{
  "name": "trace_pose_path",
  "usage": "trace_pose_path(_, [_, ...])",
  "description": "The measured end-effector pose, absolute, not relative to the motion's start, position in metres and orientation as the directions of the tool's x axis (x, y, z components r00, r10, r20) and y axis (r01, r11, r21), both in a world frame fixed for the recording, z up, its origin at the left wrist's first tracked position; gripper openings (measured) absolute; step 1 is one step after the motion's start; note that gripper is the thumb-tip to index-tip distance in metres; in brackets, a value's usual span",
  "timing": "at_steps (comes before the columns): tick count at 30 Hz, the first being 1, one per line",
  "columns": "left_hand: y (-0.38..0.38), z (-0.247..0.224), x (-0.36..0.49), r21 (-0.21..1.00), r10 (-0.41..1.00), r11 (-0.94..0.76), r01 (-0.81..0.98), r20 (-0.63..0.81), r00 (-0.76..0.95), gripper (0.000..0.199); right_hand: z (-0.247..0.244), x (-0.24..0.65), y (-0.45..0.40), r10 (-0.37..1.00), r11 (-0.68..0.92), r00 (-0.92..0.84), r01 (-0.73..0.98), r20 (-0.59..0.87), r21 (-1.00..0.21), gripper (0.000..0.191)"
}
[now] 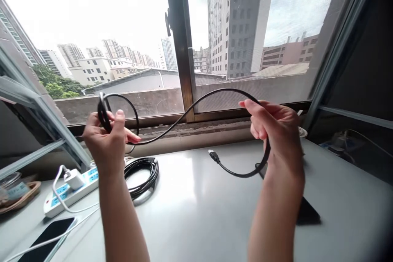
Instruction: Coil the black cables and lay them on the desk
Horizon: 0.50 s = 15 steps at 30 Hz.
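Observation:
A thin black cable (211,92) runs in an arc between my two hands, held up above the white desk. My left hand (109,135) is closed around a small coil of it, with a loop standing out to the right of the fingers. Between thumb and fingers, my right hand (273,120) pinches the same cable. From below that hand a free end curls left and ends in a USB-type plug (214,156), which hangs over the desk. Another coiled black cable (150,176) lies on the desk just right of my left forearm.
The white desk (196,213) stands against a window. On its left are a power strip (50,208) with a white charger (74,180), a phone (49,239) and a basket (32,194). A flat black object (308,213) lies beside my right forearm. Metal frames (52,118) flank the desk.

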<state>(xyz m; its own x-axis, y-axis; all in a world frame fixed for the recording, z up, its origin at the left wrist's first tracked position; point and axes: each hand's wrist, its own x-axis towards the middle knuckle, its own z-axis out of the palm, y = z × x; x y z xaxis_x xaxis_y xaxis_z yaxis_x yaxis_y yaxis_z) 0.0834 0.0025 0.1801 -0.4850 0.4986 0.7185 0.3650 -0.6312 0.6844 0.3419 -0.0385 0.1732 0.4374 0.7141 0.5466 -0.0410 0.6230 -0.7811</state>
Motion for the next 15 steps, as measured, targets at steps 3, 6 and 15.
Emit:
trace_pose_path(3, [-0.011,0.181,0.071,0.837,0.686,-0.433,0.335,0.547,-0.48,0.025,0.177,0.332,-0.045,0.664,0.663,0.512,-0.068,0.545,-0.745,0.013])
trace_pose_path(6, [-0.019,0.18,0.059,0.916,0.692,-0.246,0.316,0.394,-0.604,0.033,0.179,0.328,-0.052,0.66,0.653,0.521,-0.041,0.541,-0.756,0.015])
trace_pose_path(15, [-0.029,0.191,0.067,0.703,0.282,-0.659,0.267,0.56,-0.779,0.044,0.182,0.34,-0.066,0.716,0.664,0.529,-0.312,0.456,-0.68,0.012])
